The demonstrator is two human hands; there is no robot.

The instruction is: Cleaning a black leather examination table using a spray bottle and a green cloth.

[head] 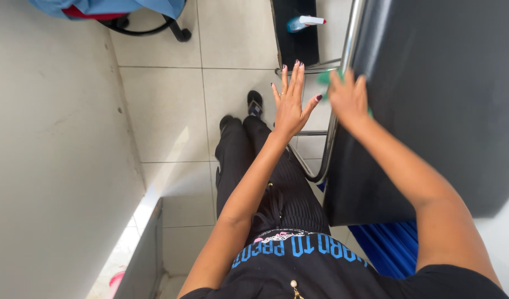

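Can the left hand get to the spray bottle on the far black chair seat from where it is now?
Probably yes, with a forward stretch. The left hand is open and empty in the air, and the blue-and-white plastic spray bottle lies beyond it on the black chair seat. Only a chrome tube frame stands beside that path.

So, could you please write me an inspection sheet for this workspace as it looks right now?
Surface: dark padded chair panel with a chrome tube frame, above a pale tiled floor.
Job's things: green cloth pressed on the panel's edge.
Clutter: blue spray bottle with white and red nozzle on a second black seat.
Hands: right hand flat on the cloth; left hand open, fingers spread, holding nothing.
Cables: nothing seen.
Surroundings: grey wall on the left, blue ribbed sheet below the panel, chair base at top.
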